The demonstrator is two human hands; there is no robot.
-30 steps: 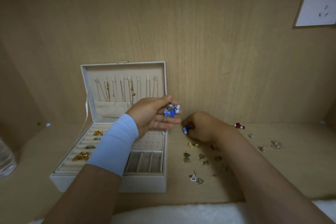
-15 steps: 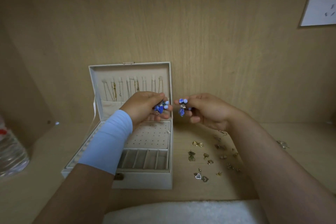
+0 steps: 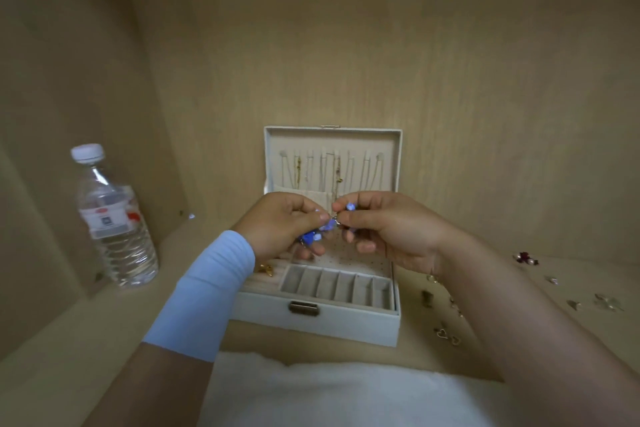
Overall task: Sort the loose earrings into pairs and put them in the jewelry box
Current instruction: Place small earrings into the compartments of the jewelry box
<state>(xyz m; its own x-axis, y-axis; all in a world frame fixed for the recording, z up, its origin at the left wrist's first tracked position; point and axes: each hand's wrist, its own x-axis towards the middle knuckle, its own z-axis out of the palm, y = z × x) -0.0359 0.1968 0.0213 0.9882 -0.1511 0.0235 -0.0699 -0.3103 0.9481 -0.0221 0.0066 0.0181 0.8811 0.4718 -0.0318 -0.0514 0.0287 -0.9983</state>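
Head view shows the sorting partly done, by my reading. The left hand (image 3: 280,222) pinches a blue earring (image 3: 313,236) between thumb and fingertips, and the right hand (image 3: 391,229) pinches a second blue earring (image 3: 350,207) the same way. The two hands meet fingertip to fingertip above the open jewelry box (image 3: 322,317). This looks like a pair being matched, or perhaps hooked together, before it goes in; neither piece is in the box yet.

At least one gold earring (image 3: 266,269) already lies in the padded rolls at the box's left side, partly hidden by the left wrist. The row of small compartments (image 3: 336,286) along the front shows nothing inside, and the perforated stud panel (image 3: 360,255) behind it looks unused where it is visible.

Plenty is left. Loose earrings lie scattered on the wooden shelf to the right of the box, among them heart-shaped earrings (image 3: 441,333), a dark red earring (image 3: 524,257) and a pale flower earring (image 3: 607,302), with more partly hidden under the right forearm.

Both blue earrings are small clusters of bright blue and paler blue pieces with a bit of silvery metal between the fingertips. They are blurred, so I cannot make out their exact shape.
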